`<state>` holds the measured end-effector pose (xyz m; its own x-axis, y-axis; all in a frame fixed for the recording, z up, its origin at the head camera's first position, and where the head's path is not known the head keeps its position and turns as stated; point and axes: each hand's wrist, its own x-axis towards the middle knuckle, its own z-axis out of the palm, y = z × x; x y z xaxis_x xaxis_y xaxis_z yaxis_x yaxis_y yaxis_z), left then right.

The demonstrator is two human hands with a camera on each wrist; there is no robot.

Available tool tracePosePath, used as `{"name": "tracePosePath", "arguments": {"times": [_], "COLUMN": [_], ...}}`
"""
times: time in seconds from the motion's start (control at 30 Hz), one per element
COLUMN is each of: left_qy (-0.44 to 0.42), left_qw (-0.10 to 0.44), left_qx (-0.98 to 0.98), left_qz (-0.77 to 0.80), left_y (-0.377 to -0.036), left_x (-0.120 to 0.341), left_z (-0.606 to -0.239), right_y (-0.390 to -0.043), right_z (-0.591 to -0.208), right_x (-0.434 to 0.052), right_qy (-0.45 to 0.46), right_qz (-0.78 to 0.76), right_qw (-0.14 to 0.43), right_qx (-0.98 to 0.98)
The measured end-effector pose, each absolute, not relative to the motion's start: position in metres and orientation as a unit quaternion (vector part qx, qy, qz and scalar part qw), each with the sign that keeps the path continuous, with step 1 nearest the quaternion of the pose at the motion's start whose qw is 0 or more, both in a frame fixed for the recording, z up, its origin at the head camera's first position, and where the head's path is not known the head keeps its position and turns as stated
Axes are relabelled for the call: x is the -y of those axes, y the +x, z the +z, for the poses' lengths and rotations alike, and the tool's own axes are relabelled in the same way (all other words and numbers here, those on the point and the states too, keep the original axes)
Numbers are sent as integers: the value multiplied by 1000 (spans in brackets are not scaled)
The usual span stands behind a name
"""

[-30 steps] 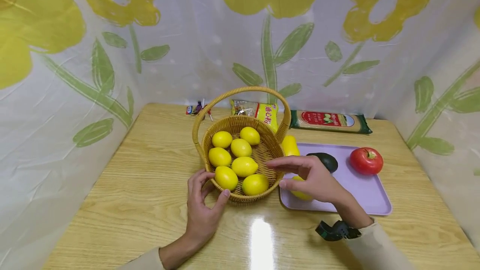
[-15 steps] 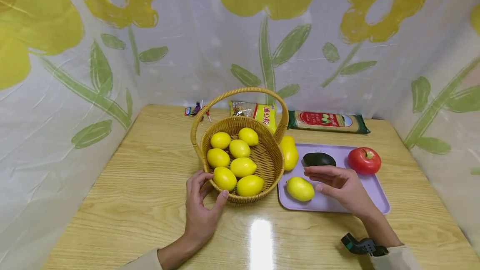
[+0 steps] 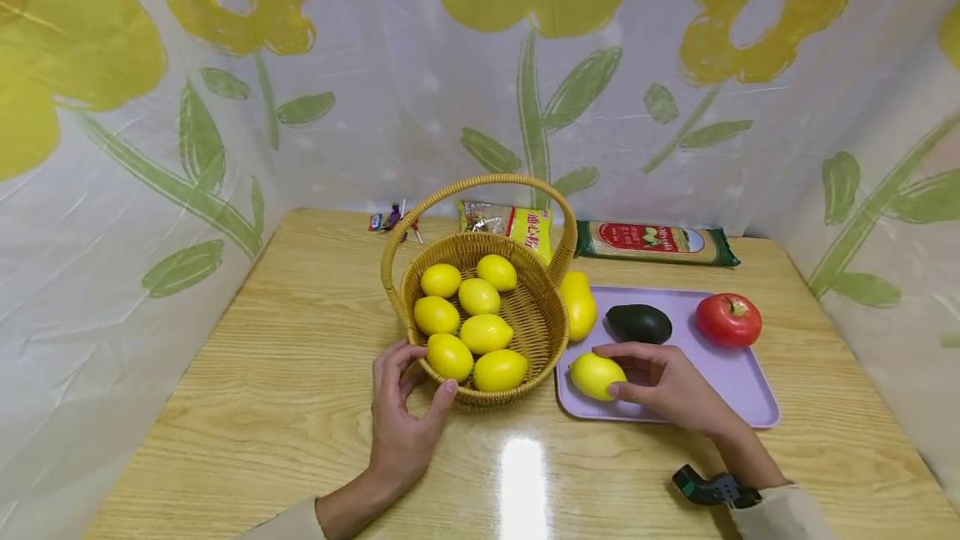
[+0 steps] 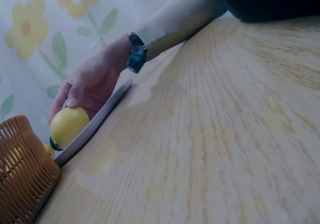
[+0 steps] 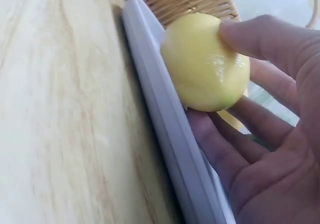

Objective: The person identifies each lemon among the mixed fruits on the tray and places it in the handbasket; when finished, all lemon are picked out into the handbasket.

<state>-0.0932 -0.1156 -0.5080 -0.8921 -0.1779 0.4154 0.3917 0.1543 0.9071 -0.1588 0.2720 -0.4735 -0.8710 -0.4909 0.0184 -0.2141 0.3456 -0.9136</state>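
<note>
Six lemons in basket; tray lemon under right-hand fingers.

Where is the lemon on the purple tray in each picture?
Head view: the lemon sits right of centre, low, at the near left of the purple tray, with the right hand gripping it.
Left wrist view: lemon at the left edge, under the hand's fingers.
Right wrist view: lemon at upper centre, large, pinched by thumb and fingers.
Shared landmark: the wicker basket beside the tray, visible in all three.
</note>
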Motion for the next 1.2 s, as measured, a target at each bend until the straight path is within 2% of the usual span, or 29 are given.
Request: {"name": "tracePosePath", "arguments": {"times": [0.2, 0.4, 0.57, 0.7, 0.93, 1.2], "left_qy": [-71, -71, -71, -70, -71, -65], "left_qw": [218, 218, 216, 214, 216, 207], "left_qx": [727, 726, 724, 723, 720, 725], "left_qz": [-647, -648, -651, -653, -656, -654], "left_y": [-93, -93, -93, -93, -93, -93], "left_x": [116, 117, 117, 117, 116, 116], "left_z": [-508, -507, -507, -507, -506, -506], "right_y": [-157, -165, -176, -184, -189, -188], "right_z": [-467, -437, -419, -414, -413, -412], "right_x": [-268, -255, -233, -214, -190, -192], "right_qy": [-199, -239, -278, -304, -328, -331], "right_qz": [-526, -572, -558, -524, -427, -390], "right_qw": [103, 60, 63, 55, -16, -61], "right_qx": [-821, -783, -780, -793, -842, -857]}}
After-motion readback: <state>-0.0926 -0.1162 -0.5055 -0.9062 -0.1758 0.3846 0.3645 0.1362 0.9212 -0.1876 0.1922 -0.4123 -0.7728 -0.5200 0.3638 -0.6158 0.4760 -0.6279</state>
